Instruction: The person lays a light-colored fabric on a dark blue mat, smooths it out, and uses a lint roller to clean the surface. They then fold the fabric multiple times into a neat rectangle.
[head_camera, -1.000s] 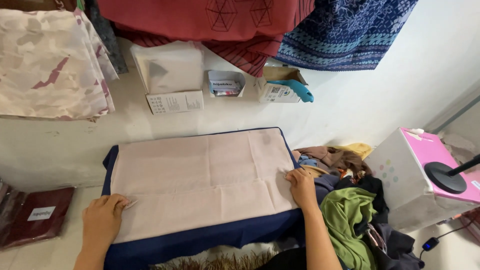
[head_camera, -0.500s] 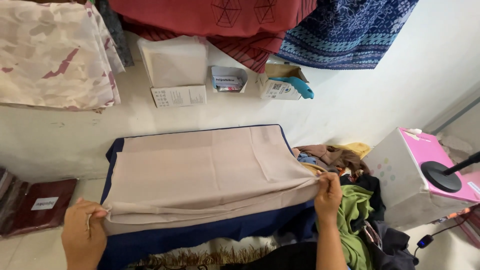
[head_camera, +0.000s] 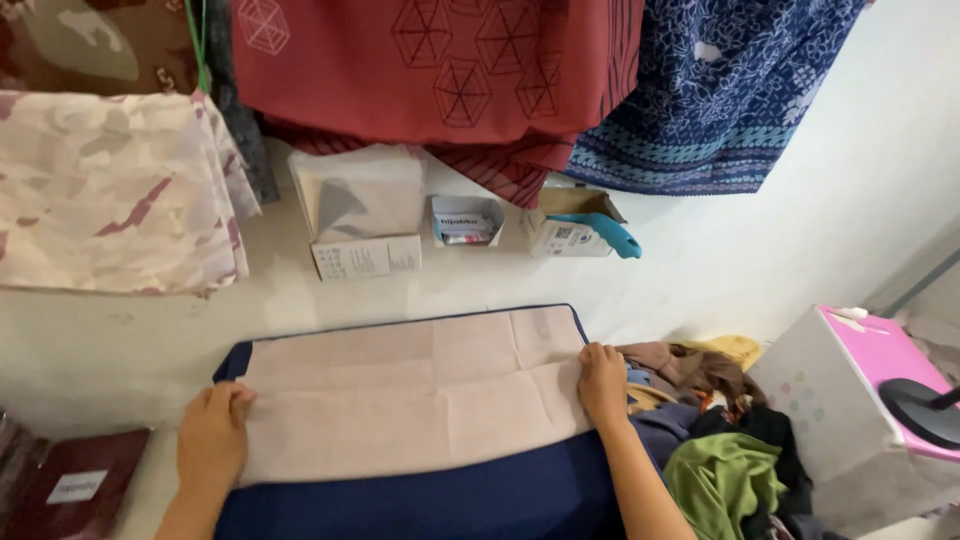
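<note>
the pale pink cloth (head_camera: 410, 400) lies folded into a long rectangle on the dark blue pad (head_camera: 440, 500), reaching nearly from the pad's left edge to its right edge, with its far edge close to the pad's far edge and a broad band of blue bare along the near edge. the left hand (head_camera: 212, 440) lies flat on the cloth's left end, fingers together and pointing away, pinching nothing. the right hand (head_camera: 603, 385) presses palm-down on the right end, fingers close together, just at the pad's right edge.

to do this well, i judge the palms should stay flat and sweep outward from the middle, so the layers sit flush and the ends line up square; uneven pressure would likely skew the top layer.

the cloth looks thin, matte and soft, with faint straight creases crossing it in a grid. the pad looks thicker and smooth, with rounded corners. off its right edge sits a heap of crumpled clothes (head_camera: 720, 450), green, brown and yellow. beyond that stands a white box with a pink top (head_camera: 850, 400). against the wall stand small cardboard boxes (head_camera: 365, 215), and above them hang a red patterned cloth (head_camera: 440, 70) and a blue patterned cloth (head_camera: 730, 90).
</note>
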